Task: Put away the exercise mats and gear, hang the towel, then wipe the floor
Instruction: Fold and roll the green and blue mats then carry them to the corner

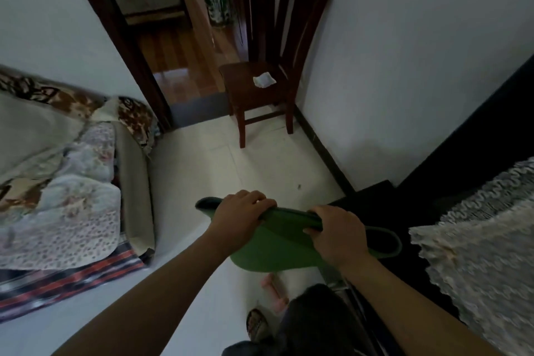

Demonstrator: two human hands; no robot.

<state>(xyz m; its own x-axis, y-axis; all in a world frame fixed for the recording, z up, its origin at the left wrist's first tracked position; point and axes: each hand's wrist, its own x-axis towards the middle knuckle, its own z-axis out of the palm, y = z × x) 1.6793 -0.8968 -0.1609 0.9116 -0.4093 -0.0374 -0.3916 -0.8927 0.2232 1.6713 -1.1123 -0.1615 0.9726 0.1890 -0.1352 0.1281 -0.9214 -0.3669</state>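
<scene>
A green exercise mat (277,251), folded or rolled over on itself, hangs above the pale tiled floor in front of me. My left hand (239,217) grips its upper edge near the left end, fingers curled over the top. My right hand (338,237) grips the same edge further right. A pink dumbbell (276,292) lies on the floor under the mat, close to my feet. A small white cloth (264,79) lies on the seat of a wooden chair (260,87) ahead.
A sofa (66,170) covered with floral blankets fills the left side. Dark furniture with a lace cover (479,254) stands on the right. Ahead, an open doorway (179,46) leads to a room with a wooden floor. Open tile lies between sofa and chair.
</scene>
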